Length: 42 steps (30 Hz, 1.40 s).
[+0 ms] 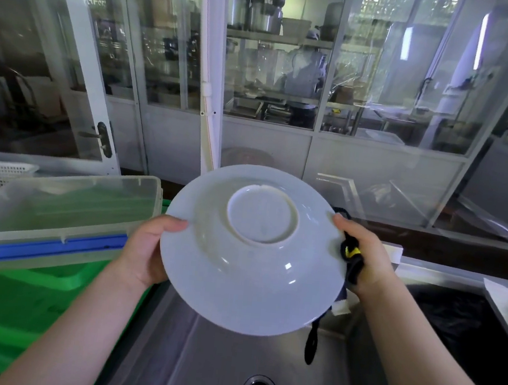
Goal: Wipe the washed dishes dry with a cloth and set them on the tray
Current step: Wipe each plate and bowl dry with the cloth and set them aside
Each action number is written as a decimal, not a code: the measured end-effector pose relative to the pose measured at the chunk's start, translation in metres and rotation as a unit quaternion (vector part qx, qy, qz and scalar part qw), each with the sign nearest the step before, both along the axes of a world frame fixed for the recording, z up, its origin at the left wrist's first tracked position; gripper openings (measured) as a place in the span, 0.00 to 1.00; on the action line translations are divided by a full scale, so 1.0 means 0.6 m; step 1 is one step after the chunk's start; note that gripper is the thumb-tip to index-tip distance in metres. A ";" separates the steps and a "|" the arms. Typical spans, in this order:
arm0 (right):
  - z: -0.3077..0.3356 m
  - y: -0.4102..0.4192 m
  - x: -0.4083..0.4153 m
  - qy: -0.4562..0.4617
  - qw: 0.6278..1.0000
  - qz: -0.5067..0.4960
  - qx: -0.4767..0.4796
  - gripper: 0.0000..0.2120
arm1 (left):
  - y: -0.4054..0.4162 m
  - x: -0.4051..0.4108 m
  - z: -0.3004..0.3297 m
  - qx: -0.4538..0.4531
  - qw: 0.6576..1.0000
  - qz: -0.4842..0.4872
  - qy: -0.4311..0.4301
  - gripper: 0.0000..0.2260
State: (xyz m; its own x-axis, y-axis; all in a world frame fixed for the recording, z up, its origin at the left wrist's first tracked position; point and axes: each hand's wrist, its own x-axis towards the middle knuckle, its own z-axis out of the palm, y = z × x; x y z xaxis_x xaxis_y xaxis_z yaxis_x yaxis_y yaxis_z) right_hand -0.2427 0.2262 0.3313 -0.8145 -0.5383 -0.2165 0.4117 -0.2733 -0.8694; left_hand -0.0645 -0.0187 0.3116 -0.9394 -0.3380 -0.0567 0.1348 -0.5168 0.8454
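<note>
Steel sink [229,356] before glass partitions [275,69]

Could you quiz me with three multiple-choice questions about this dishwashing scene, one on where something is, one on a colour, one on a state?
1. Where is the white dish held?
A. Over the steel sink
B. Inside the clear plastic box
C. Flat on a shelf

2. What colour is the latch on the clear plastic box?
A. Red
B. Blue
C. Yellow

3. Which way does the dish face?
A. Its underside toward the camera
B. Its eating surface toward the camera
C. It lies broken in pieces

Answers:
1. A: the drain and basin show directly below the dish, which the left hand and right hand hold by opposite edges.
2. B: a blue strip runs along the box's front.
3. A: the round foot ring is visible in the middle; the right hand also grips a dark cloth.
</note>
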 end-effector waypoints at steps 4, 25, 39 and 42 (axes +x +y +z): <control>-0.012 -0.005 -0.025 0.093 0.971 -0.221 -0.013 0.08 | 0.015 -0.005 -0.001 0.014 0.999 0.031 0.041 0.15; -0.043 -0.082 0.129 0.697 0.692 -0.062 0.176 0.17 | 0.123 -0.050 -0.029 -0.022 0.971 0.197 0.135 0.18; 0.008 -0.049 0.110 0.638 0.720 -0.134 0.237 0.12 | 0.125 -0.020 -0.044 -0.019 0.981 0.160 0.109 0.16; 0.019 -0.031 0.092 0.666 0.688 -0.070 0.281 0.10 | 0.118 -0.013 -0.039 -0.078 0.980 0.155 0.093 0.16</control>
